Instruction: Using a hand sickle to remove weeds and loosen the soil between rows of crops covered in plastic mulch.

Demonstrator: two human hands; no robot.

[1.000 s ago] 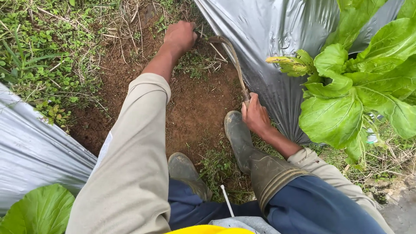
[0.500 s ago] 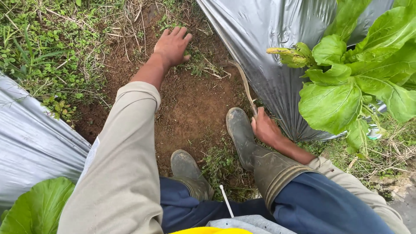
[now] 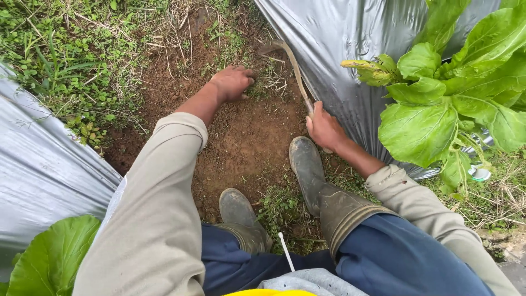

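My left hand (image 3: 232,82) is closed on a tuft of weeds (image 3: 262,86) in the bare brown soil (image 3: 249,137) of the furrow. My right hand (image 3: 324,128) grips the handle of a curved sickle (image 3: 291,63). Its blade tip rests in the soil beside the silver plastic mulch (image 3: 334,49). Both arms wear beige sleeves. My two muddy rubber boots (image 3: 307,164) stand on the soil just below the hands.
Silver plastic mulch covers the beds on the right and on the left (image 3: 44,164). Large leafy green plants grow at the right (image 3: 455,93) and bottom left (image 3: 49,257). Grass and small weeds (image 3: 71,49) fill the upper left. Another weed clump (image 3: 282,208) sits between the boots.
My left hand pulled back toward me and closed on the weeds. My right hand moved up, and the sickle's blade swung forward into the soil ahead.
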